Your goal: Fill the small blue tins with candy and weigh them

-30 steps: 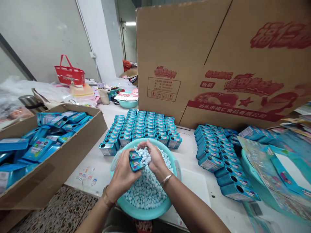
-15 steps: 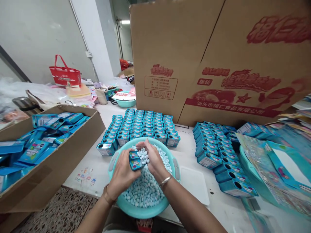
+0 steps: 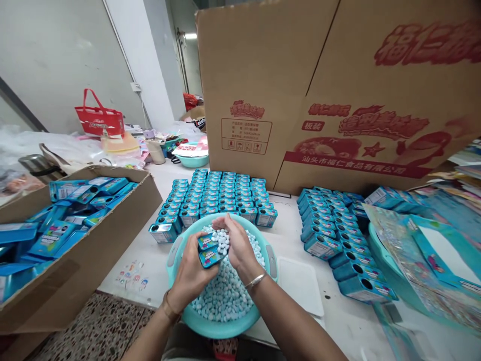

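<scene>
My left hand (image 3: 189, 273) grips two small blue candy tins (image 3: 210, 256), one beside the other, tilted over a turquoise basin (image 3: 221, 329). Pale blue and white candies (image 3: 221, 301) fill much of the basin. My right hand (image 3: 239, 246) is cupped, its fingers curved around a small heap of candies (image 3: 222, 241) against the tins' upper ends. The openings of the held tins are hidden by the candies and the hand. Rows of standing blue tins (image 3: 227, 193) with dark round openings are just behind the basin.
More blue tins (image 3: 323, 223) stand in rows at the right, near a covered turquoise tub (image 3: 389, 263). An open carton (image 3: 93, 225) of blue tins is at the left. A tall cardboard box (image 3: 285, 75) walls off the back. A white lid (image 3: 300, 286) lies right of the basin.
The held tins have tilted slightly, and their printed faces show a little more. My right hand stays cupped against them with candies. The view has shifted a little.
</scene>
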Motion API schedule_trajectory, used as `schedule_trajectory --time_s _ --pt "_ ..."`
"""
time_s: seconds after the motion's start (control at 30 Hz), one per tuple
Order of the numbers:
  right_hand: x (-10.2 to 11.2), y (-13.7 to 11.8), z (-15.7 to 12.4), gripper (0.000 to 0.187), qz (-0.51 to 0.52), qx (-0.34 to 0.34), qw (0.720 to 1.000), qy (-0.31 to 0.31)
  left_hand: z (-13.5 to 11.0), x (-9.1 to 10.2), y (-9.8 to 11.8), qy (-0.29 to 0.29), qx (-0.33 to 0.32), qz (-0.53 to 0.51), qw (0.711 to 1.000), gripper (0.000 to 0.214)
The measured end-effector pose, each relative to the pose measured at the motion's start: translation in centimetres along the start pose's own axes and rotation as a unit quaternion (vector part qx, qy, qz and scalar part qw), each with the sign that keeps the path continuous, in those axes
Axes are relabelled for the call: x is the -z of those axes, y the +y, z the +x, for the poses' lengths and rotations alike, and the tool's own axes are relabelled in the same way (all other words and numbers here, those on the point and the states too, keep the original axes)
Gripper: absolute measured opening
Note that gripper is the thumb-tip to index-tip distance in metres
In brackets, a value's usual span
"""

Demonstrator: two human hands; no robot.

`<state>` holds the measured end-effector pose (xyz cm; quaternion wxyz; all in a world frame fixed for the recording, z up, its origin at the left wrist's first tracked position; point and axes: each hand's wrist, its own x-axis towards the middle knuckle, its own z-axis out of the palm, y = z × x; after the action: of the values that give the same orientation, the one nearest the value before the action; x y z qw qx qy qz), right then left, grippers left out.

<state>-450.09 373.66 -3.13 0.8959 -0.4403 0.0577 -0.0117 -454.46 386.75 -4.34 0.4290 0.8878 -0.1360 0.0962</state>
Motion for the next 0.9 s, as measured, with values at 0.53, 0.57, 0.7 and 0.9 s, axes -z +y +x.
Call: schedule_trajectory --time_s 0.53,0.57,0.7,0.9 --pt "1.9 0.7 -2.6 0.046 -0.156 0.040 0.984 -0.072 -1.5 1.3 0.8 -0.017 0.077 -0.203 0.976 0.071" --pt "1.9 0.6 -2.7 0.046 -0.144 0.041 0.987 -0.061 -1.4 1.3 0.8 -0.025 0.088 -0.217 0.972 0.072" --pt "1.4 0.3 -3.1 0.048 -0.140 0.080 0.987 0.007 -1.3 1.3 0.9 -0.037 0.105 -0.260 0.959 0.075" --pt "3.6 -0.3 -3.5 0.045 -0.156 0.019 0.984 -0.085 -2.1 1.6 -0.1 -0.038 0.081 -0.282 0.955 0.077"
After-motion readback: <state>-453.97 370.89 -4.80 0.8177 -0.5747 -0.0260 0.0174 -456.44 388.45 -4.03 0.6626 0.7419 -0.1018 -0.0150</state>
